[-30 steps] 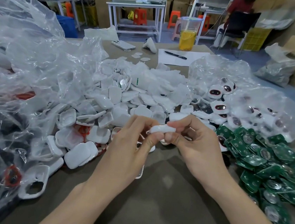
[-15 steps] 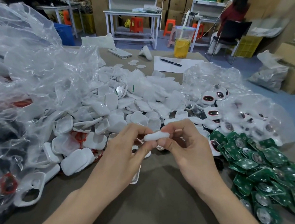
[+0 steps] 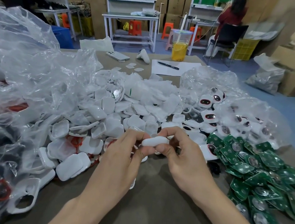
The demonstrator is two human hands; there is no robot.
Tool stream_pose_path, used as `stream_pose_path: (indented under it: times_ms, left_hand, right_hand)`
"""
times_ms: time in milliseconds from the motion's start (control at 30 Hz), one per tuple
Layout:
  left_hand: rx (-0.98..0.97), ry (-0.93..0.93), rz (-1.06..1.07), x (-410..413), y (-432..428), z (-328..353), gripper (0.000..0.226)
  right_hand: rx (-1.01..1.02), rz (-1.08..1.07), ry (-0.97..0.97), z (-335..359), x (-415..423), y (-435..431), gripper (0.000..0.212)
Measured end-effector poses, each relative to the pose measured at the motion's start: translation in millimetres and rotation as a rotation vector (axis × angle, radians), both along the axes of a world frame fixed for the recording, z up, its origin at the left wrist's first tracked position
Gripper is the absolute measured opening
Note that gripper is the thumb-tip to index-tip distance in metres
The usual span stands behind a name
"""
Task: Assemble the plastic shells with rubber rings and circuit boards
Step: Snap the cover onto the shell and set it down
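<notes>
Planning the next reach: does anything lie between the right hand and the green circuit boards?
No barrier: between the right hand, holding a white shell, and the circuit boards lie only a flat red-faced shell and a small black piece.

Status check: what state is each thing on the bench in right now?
held shell, off the table, between both hands
left hand, pinching it
right hand, pinching it
circuit boards, loose heap on the table
drink cup, upright, lidded
phone, face down

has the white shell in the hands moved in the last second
No. The white shell keeps its spot just left of the green circuit boards; only the camera tilted.
</notes>
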State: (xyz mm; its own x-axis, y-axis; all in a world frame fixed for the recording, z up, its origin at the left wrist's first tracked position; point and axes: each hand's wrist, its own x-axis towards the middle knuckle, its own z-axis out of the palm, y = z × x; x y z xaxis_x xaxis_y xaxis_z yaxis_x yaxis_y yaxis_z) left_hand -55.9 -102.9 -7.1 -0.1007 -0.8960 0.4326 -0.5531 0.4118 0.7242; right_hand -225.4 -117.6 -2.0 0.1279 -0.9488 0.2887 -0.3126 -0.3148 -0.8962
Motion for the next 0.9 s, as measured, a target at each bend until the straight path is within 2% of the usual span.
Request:
stream_pose_path:
  times_ms: [300, 400, 467, 533, 633, 700, 767, 833, 900]
  left_hand:
    - [0.012, 0.117, -0.005, -2, 3, 6, 0.009]
    - [0.035, 0.132, -0.011, -16, -9, 21, 0.010]
    - [0.051, 0.089, -0.013, -31, -29, 36, 0.013]
    - [0.036, 0.012, -0.021, -54, -57, 48, 0.012]
    - [0.036, -0.051, -0.087, -111, -112, 65, 0.012]
    - [0.130, -0.116, -0.162, -149, -142, 76, 0.033]
    - [0.236, -0.211, -0.186, -170, -156, 79, 0.052]
    - [0.234, -0.297, -0.202, -167, -155, 72, 0.049]
    - [0.159, -0.382, -0.260, -149, -144, 59, 0.044]
  right_hand:
    - [-0.040, 0.006, -0.039, 7, -3, 2, 0.014]
    - [-0.050, -0.062, -0.082, 14, -17, 3, 0.021]
    - [-0.137, -0.252, 0.020, 20, -35, 1, 0.026]
    - [-0.211, -0.517, 0.220, 27, -58, -7, 0.026]
    - [-0.112, -0.788, 0.441, 38, -86, -22, 0.041]
    - [-0.008, -0.828, 0.556, 42, -93, -31, 0.053]
    - [0.046, -0.796, 0.615, 42, -97, -37, 0.056]
    - [0.054, -0.755, 0.608, 41, -101, -41, 0.048]
    - [0.034, -0.753, 0.524, 39, -104, -42, 0.038]
